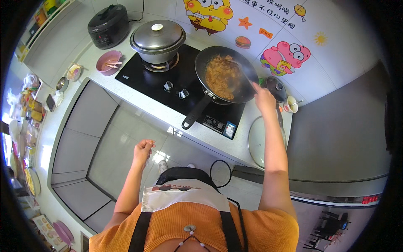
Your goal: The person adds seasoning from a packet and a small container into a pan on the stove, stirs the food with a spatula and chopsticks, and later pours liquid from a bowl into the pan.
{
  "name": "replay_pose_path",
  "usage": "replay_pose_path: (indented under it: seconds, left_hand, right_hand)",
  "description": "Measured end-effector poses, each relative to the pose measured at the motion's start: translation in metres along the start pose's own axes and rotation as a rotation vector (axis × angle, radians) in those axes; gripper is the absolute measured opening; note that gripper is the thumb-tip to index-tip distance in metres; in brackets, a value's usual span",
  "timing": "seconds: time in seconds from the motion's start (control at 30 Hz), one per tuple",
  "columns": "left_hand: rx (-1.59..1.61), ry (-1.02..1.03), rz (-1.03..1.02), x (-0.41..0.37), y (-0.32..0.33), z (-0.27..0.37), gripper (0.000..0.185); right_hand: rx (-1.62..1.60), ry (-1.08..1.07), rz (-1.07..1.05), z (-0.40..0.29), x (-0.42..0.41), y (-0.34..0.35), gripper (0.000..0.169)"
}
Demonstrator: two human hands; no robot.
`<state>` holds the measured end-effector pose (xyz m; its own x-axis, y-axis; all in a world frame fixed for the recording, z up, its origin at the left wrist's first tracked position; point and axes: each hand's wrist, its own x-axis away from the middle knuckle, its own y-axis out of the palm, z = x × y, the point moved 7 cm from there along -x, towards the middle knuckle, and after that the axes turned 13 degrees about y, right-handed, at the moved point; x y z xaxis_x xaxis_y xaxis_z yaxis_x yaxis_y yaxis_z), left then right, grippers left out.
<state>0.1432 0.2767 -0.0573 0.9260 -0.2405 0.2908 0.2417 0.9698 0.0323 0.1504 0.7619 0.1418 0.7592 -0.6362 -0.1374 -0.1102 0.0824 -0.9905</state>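
Note:
A black wok (245,60) with a long dark handle (197,112) sits on the right burner of the black gas hob (151,85). Brown, saucy chopped food (220,77) fills its middle and left side. My right hand (265,98) grips a spatula (244,72) over the wok's right rim; its far end reaches into the food, where steam or blur hides the detail. Away from the counter, my left hand (144,151) hangs above the floor with its fingers curled in, and nothing shows in it.
A lidded metal pot (157,37) stands on the left burner. Left of it are a black electric cooker (108,26) and a pink bowl (108,63) with utensils. A glass lid (259,141), a small lidded pan (276,89) and a paper cup (290,104) crowd the right, beside a grey refrigerator (337,132).

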Motion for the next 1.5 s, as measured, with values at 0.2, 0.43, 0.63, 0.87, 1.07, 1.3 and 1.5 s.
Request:
replay_pose_path:
  seconds: [0.2, 0.43, 0.63, 0.87, 1.07, 1.3, 1.5]
  left_hand:
    - [-0.001, 0.001, -0.047, -0.009, 0.007, 0.002, 0.018]
    - [0.024, 0.005, -0.147, -0.026, 0.024, 0.01, 0.016]
    - [0.01, 0.018, -0.16, -0.036, 0.022, 0.007, 0.016]
    - [0.012, 0.021, -0.175, -0.036, 0.026, 0.004, 0.016]
    - [0.003, -0.013, -0.092, -0.026, 0.006, 0.003, 0.016]
    - [0.029, -0.023, -0.076, -0.017, 0.003, -0.006, 0.017]
    - [0.065, -0.035, -0.134, -0.018, 0.018, -0.01, 0.017]
  right_hand:
    - [-0.004, -0.067, -0.063, -0.029, 0.023, 0.026, 0.045]
    - [0.173, -0.099, -0.117, 0.019, 0.065, -0.05, 0.049]
    - [0.258, -0.021, -0.218, 0.024, 0.089, -0.124, 0.047]
    - [0.15, -0.075, -0.062, 0.01, 0.062, -0.032, 0.045]
    - [0.037, -0.032, 0.068, -0.025, 0.02, 0.002, 0.044]
    - [0.149, 0.034, 0.014, -0.009, 0.013, 0.019, 0.041]
    - [-0.072, 0.032, -0.228, 0.052, 0.054, -0.028, 0.045]
